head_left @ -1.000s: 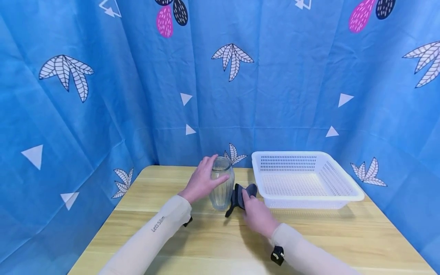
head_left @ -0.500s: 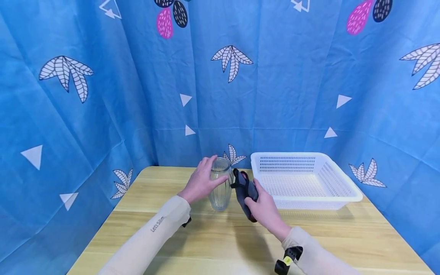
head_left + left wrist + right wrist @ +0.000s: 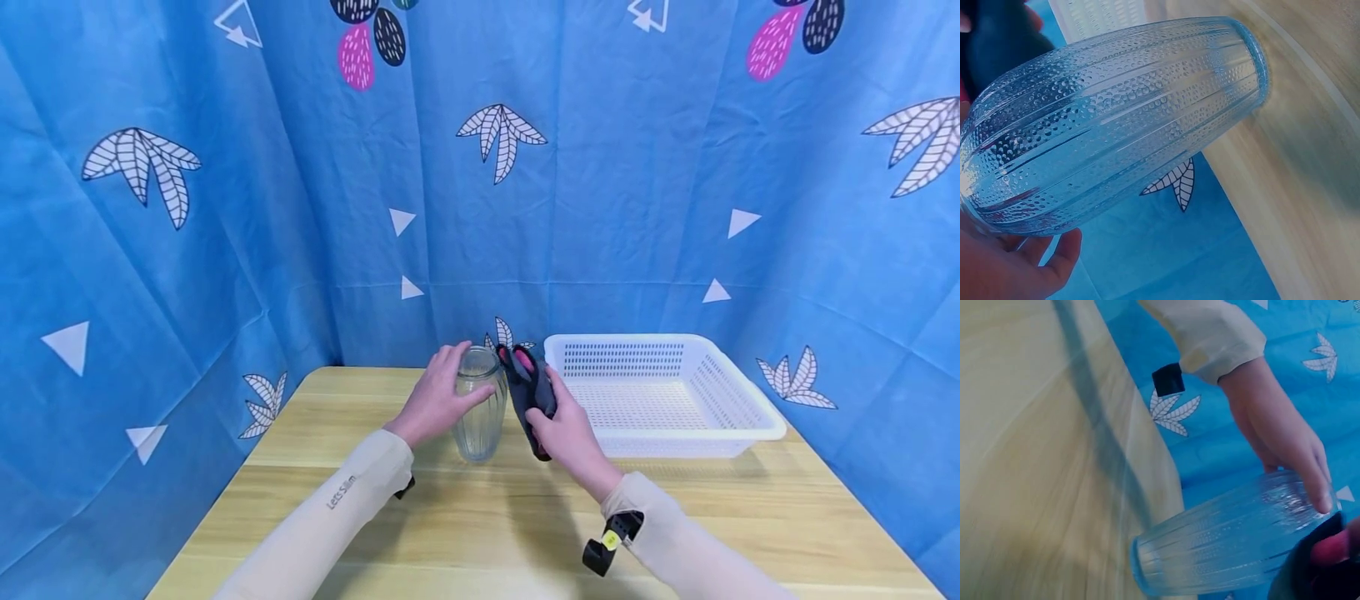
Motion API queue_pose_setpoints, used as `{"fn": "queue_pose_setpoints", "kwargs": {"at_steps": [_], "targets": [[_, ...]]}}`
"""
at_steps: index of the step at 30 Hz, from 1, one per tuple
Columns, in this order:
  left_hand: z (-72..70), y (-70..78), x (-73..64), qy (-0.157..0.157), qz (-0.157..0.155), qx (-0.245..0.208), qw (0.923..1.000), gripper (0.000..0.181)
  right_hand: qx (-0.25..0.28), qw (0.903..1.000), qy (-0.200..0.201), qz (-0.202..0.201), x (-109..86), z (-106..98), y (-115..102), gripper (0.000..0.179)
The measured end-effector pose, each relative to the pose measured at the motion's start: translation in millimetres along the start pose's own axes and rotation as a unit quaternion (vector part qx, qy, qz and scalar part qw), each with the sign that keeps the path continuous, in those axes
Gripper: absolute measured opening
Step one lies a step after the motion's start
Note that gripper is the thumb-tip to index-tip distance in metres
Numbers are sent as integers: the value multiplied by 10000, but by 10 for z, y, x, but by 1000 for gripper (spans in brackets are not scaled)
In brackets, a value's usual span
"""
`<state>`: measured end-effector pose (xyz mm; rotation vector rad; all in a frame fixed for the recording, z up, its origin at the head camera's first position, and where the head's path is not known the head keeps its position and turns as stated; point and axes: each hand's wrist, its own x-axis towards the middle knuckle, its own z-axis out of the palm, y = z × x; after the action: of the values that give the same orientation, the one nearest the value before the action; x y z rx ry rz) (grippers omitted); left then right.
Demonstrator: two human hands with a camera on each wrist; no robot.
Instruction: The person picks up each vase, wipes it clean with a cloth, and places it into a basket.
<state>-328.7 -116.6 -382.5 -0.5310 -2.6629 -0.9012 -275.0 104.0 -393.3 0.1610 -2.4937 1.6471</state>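
A clear ribbed glass vase [image 3: 480, 433] stands upright on the wooden table. My left hand [image 3: 433, 402] holds it near the mouth from the left, thumb in front; in the right wrist view that hand [image 3: 1282, 434] wraps the vase's upper end. Its dimpled glass [image 3: 1122, 119] fills much of the left wrist view. Just to the right, my right hand [image 3: 573, 433] grips a folded dark grey fabric item [image 3: 531, 400] with black edging and a pink inside, raised above the table. Its upper end overlaps the vase's rim in the head view; its exact kind is unclear.
A white perforated plastic basket [image 3: 667, 434] sits at the back right of the table [image 3: 465, 533]. Behind and on both sides hangs a blue patterned curtain [image 3: 622, 183].
My right hand has lifted the dark fabric item from low beside the vase and turned it so one end points up near the rim. My left hand stays on the vase.
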Motion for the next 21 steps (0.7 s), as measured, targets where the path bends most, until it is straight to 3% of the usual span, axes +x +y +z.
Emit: {"fn": "queue_pose_setpoints", "kwargs": {"at_steps": [7, 11, 18, 21], "targets": [[-17, -5, 7, -74, -9, -66, 10000, 91, -200, 9982, -568, 4, 72, 110, -23, 87], [-50, 5, 29, -32, -25, -181, 9998, 86, -323, 9982, -455, -211, 122, 188, -73, 85], [-67, 2, 44, 80, -66, -252, 9996, 79, -886, 9890, -114, -1179, 192, 356, -66, 77], [-66, 6, 43, 13, -101, -257, 9996, 80, -1380, 9840, -118, -1124, 192, 366, -55, 82]]}}
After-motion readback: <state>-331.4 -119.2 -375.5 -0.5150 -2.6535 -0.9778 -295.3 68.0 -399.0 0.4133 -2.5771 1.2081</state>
